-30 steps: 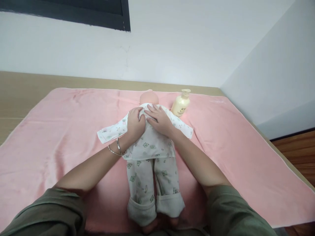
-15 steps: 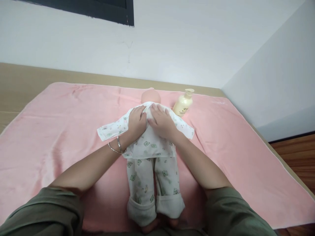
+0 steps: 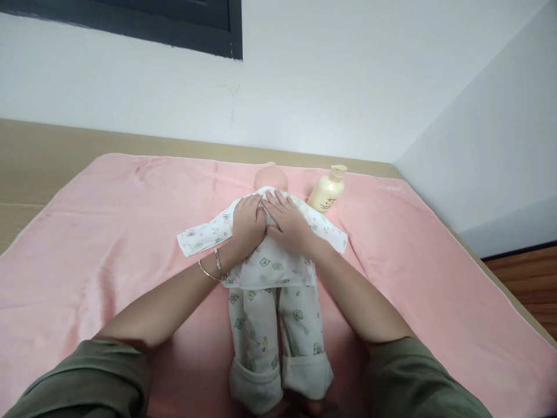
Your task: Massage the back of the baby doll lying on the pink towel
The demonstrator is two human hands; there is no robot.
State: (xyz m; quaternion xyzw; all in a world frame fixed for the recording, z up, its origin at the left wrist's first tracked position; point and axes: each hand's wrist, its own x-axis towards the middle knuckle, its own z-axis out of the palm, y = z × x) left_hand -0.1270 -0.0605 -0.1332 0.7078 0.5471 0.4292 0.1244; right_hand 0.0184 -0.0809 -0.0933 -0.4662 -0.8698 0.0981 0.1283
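Note:
A baby doll (image 3: 270, 177) lies stretched out on a pink blanket, its bald head pointing away from me. It wears a white patterned shirt (image 3: 278, 273) and matching trousers (image 3: 300, 319) with rolled cuffs. My left hand (image 3: 249, 223), with two bangles at the wrist, rests on the left of the upper body, fingers laid out. Beside it my right hand (image 3: 288, 223) lies flat on the upper body with its fingers spread. The hands meet or nearly meet near the collar, and neither grips anything visible. Which side of the doll faces up, I cannot tell.
A cream pump bottle (image 3: 327, 190) leans beside the doll's right-hand sleeve. The pink blanket (image 3: 143, 220) covers most of the wooden surface (image 3: 39, 157). White walls (image 3: 331, 75) stand behind and to the right, with a dark frame (image 3: 209, 35) up at the left.
The view has shifted slightly, so everything sits a little lower and to the right. My hands stay on the doll's upper body, the right one sitting slightly nearer the left.

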